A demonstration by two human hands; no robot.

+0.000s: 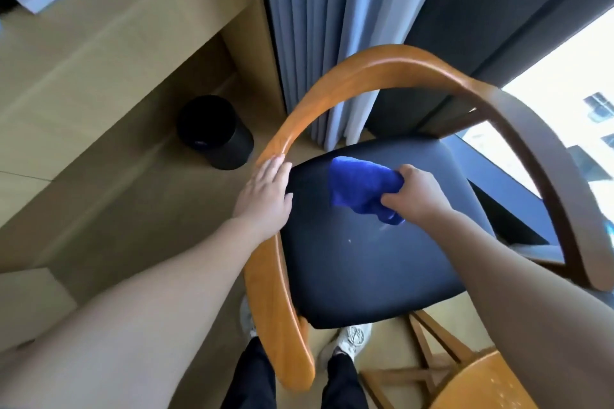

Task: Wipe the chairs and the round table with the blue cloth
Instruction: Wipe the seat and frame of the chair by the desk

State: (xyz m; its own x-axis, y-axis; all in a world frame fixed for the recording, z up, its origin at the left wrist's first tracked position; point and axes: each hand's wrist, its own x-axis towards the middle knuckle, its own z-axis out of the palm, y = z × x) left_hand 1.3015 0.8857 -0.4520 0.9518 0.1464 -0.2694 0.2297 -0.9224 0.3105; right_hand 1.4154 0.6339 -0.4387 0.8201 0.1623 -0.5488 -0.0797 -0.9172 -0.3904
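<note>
Pale wood-look flooring (pixel 116 209) runs under a wooden armchair (pixel 365 262) with a black padded seat and a curved, honey-coloured rail (pixel 382 66) that sweeps round its back and down both sides as armrests. Behind the chair hang grey-blue pleated curtains (pixel 319 26), with a dark panel beside them and a bright window (pixel 571 83) off the chair's right side. Beyond the chair's left arm stands a black cylindrical waste bin (pixel 216 133), set on the floor at the foot of a light wooden desk (pixel 116 26). The left hand (pixel 265 196) lies flat on the chair's left armrest, fingers straight and close together and the thumb spread over the seat's edge. The right hand (pixel 418 192) is closed round a bunched blue cloth (pixel 362 186), which hangs from the fist over the rear half of the seat; whether it actually touches the upholstery cannot be told. The two hands are apart, with the cloth between them. A few pale specks show on the seat in front of the cloth. Below the chair's front edge are the person's black trousers (pixel 345 382) and a white sneaker (pixel 354 339). At the chair's front right corner sits another wooden piece (pixel 481 382) with a rounded top and crossed struts, only partly in view.
</note>
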